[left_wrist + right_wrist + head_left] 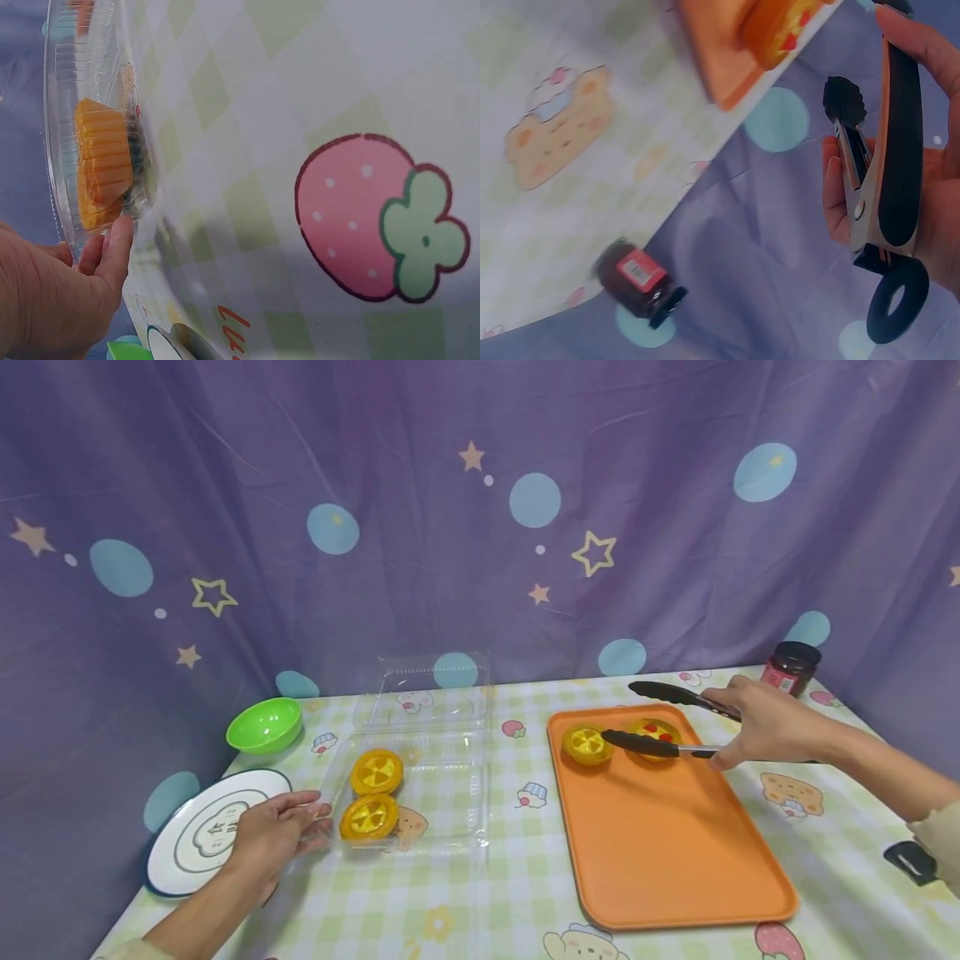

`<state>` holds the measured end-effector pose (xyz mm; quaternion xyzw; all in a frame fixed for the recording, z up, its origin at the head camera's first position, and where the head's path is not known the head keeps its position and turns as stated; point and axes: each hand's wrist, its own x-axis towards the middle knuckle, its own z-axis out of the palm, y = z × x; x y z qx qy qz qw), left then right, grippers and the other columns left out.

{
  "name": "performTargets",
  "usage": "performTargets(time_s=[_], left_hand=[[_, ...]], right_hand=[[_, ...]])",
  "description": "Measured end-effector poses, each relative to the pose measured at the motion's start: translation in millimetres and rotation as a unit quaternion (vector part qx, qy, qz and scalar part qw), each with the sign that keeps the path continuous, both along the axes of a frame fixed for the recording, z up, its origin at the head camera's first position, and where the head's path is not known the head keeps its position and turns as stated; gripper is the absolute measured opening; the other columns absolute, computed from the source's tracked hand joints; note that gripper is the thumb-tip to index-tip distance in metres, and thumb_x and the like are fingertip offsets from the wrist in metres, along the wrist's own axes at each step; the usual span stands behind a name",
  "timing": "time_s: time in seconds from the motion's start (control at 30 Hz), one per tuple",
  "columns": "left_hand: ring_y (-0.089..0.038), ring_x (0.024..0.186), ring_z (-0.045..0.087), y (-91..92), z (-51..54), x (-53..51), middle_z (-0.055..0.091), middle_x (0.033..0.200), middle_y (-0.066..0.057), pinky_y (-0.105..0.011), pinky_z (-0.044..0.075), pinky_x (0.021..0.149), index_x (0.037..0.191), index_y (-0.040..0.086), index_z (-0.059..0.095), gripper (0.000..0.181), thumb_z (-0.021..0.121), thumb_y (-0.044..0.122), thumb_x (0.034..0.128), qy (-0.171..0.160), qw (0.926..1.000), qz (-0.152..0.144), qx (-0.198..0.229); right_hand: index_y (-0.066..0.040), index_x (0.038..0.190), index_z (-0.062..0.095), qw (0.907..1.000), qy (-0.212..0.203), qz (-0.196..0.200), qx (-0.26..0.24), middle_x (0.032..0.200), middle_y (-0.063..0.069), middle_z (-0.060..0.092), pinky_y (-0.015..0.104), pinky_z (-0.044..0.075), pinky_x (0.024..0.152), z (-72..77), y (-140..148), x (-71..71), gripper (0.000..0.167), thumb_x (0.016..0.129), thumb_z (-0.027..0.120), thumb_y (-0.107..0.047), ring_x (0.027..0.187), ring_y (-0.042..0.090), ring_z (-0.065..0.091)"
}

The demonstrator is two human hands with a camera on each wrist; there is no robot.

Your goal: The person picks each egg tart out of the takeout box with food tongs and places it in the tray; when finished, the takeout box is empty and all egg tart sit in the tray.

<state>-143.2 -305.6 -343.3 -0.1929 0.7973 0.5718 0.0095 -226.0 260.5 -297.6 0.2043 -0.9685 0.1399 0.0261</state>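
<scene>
Tongs (643,744) gripped in right hand (765,722), arms spread wide, tips pointing left over far end of orange tray (660,843). Lower arm across red-topped tart (649,727), hiding part of it; tip touching or just above, cannot tell. Plain tart (585,746) just left of it, at far left corner of tray.

Left hand (273,831) at left wall of clear box (442,797), fingers touching it, loosely bent; pinching or only resting there, cannot tell. Inside box, left half: near tart (369,817) and far tart (377,772), touching each other. Lid (427,700) folded back on far side.

Around: green bowl (264,731) at far left; plate (176,852) nearer, right part hidden behind left hand. Jar (791,668) at far right, just beyond right hand, base partly blocked by it. Black object (910,862) at near right, identity unclear. Checked cloth (517,881) beneath; purple curtain (420,510) behind.

Left wrist view: ridged sides of boxed tarts through wall, mostly tops in head view. Right wrist view: hinge (860,206) and tail ring (919,277) of tongs, both hidden in head view; jar slightly blurred, black cap outward.
</scene>
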Motion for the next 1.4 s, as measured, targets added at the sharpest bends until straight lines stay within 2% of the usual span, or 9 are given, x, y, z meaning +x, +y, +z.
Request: performTargets(time_s=[0.2,0.3,0.47,0.63,0.7,0.87,1.03,1.27,1.4], left_hand=[[-0.016,0.089,0.068,0.2,0.2,0.2,0.061,0.122,-0.025,-0.034,0.06,0.077,0.137,-0.011,0.039,0.04,0.046,0.004,0.1005,-0.004,1.0,0.0,-0.002],[-0.017,0.089,0.068,0.3,0.1,0.1,0.061,0.123,-0.026,-0.034,0.06,0.076,0.137,-0.011,0.039,0.04,0.045,0.004,0.1007,-0.006,1.0,0.0,-0.003],[-0.017,0.09,0.068,0.5,-0.4,-0.1,0.061,0.123,-0.026,-0.034,0.06,0.076,0.137,-0.011,0.039,0.039,0.044,0.004,0.1009,-0.008,1.0,-0.001,-0.002],[-0.017,0.09,0.068,0.3,-0.7,-0.3,0.061,0.123,-0.026,-0.034,0.06,0.077,0.137,-0.011,0.039,0.039,0.044,0.004,0.101,-0.009,1.0,-0.001,-0.001],[-0.017,0.09,0.068,0.0,-0.8,-0.4,0.062,0.122,-0.025,-0.034,0.06,0.076,0.137,-0.011,0.04,0.039,0.044,0.004,0.101,-0.008,1.0,0.0,-0.002],[-0.016,0.088,0.068,-0.4,-0.9,-0.6,0.063,0.12,-0.025,-0.034,0.06,0.076,0.136,-0.011,0.04,0.038,0.044,0.005,0.1011,-0.005,1.0,0.0,-0.004],[-0.016,0.088,0.068,-1.0,-0.7,-0.5,0.063,0.12,-0.024,-0.034,0.06,0.076,0.136,-0.011,0.04,0.038,0.045,0.005,0.1011,-0.004,1.0,0.001,-0.002],[-0.015,0.087,0.068,-1.8,-1.3,0.3,0.064,0.118,-0.024,-0.033,0.06,0.075,0.136,-0.011,0.041,0.038,0.044,0.004,0.1009,-0.001,1.0,-0.002,0.0],[-0.015,0.087,0.068,-1.6,-1.2,0.1,0.063,0.119,-0.024,-0.033,0.06,0.076,0.136,-0.011,0.04,0.039,0.045,0.004,0.1006,0.0,1.0,-0.004,0.003]], right_hand=[[0.005,0.136,0.049,0.9997,0.016,0.011,-0.016,0.101,0.012,0.053,0.03,0.042,0.061,13.3,-17,3.8,0.1,0.058,0.089,-0.043,0.079,0.022,0.047],[0.004,0.137,0.048,0.9994,0.022,0.015,-0.019,0.113,0.02,0.054,0.04,0.05,0.069,17.8,-27,4.3,0.1,0.06,0.089,-0.045,0.09,0.03,0.052],[0.002,0.138,0.048,0.9988,0.016,0.031,-0.033,0.123,0.025,0.051,0.053,0.05,0.081,24.5,-48,4.0,0.096,0.063,0.088,-0.043,0.103,0.037,0.05],[0.001,0.139,0.048,0.9977,0.018,0.054,-0.038,0.116,0.02,0.053,0.044,0.05,0.076,34.3,-71,2.8,0.094,0.062,0.088,-0.038,0.096,0.032,0.051],[0.001,0.139,0.048,0.9968,0.022,0.066,-0.04,0.106,0.014,0.053,0.036,0.046,0.067,37.6,-81,2.0,0.094,0.062,0.089,-0.036,0.086,0.025,0.048],[-0.001,0.141,0.046,0.9949,0.01,0.09,-0.044,0.099,0.009,0.049,0.03,0.041,0.062,43.1,-107,0.6,0.094,0.063,0.088,-0.034,0.082,0.021,0.043],[-0.003,0.142,0.045,0.9926,0.0,0.113,-0.044,0.1,0.007,0.049,0.031,0.043,0.066,44.3,-134,-2.9,0.095,0.062,0.088,-0.031,0.087,0.022,0.044],[-0.004,0.141,0.047,0.99,-0.002,0.137,-0.031,0.116,0.011,0.052,0.038,0.048,0.082,39.4,-164,-6.9,0.093,0.063,0.089,-0.034,0.105,0.028,0.045],[-0.005,0.142,0.046,0.9885,-0.009,0.146,-0.036,0.115,0.01,0.051,0.037,0.047,0.083,35.6,-175,-6.4,0.095,0.063,0.089,-0.035,0.107,0.028,0.045]])
